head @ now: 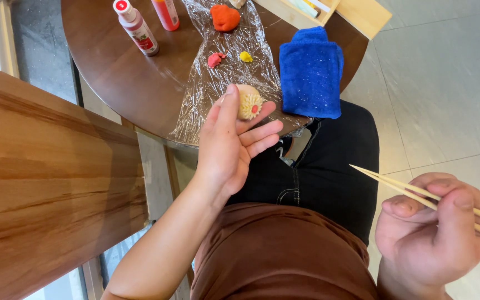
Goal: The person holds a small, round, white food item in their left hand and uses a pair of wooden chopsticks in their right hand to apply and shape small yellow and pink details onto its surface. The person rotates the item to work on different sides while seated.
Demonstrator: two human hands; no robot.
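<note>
My left hand holds a small round cream-coloured clay piece between thumb and fingertips; its face has yellow ridged petals and a red centre. It is lifted just above the edge of a round dark wooden table. My right hand is low at the right, off the table, closed around a pair of thin wooden sticks whose tips point up and left. A sheet of clear plastic wrap lies on the table under small lumps of pink clay, yellow clay and orange clay.
A folded blue cloth lies on the table's right side. Two paint bottles with red contents stand at the back left. A light wooden box sits at the far edge. A wooden bench is on my left; tiled floor on the right.
</note>
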